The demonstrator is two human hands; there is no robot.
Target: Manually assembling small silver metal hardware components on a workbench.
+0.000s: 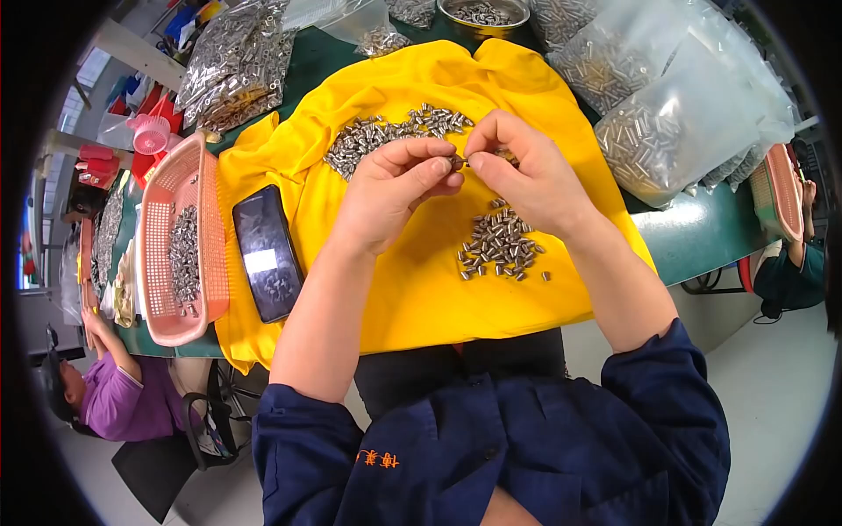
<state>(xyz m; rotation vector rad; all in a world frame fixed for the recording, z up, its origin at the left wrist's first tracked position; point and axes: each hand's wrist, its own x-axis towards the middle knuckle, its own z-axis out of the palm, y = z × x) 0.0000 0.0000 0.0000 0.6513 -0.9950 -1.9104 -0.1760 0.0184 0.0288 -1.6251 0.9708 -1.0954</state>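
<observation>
Above the yellow cloth [399,302] on the green bench [697,241], both hands pinch: left hand [395,188] and right hand [532,178] converge, thumb against fingers, on one small metal part [458,163], mostly covered by the fingertips. One pile of metal pieces [377,140] lies beyond the hands; a second pile [502,244] lies nearer the body. Orange embroidered characters [377,458] mark the navy jacket [456,425]. A dark phone [267,254] lies left, beside the pink basket [213,254].
</observation>
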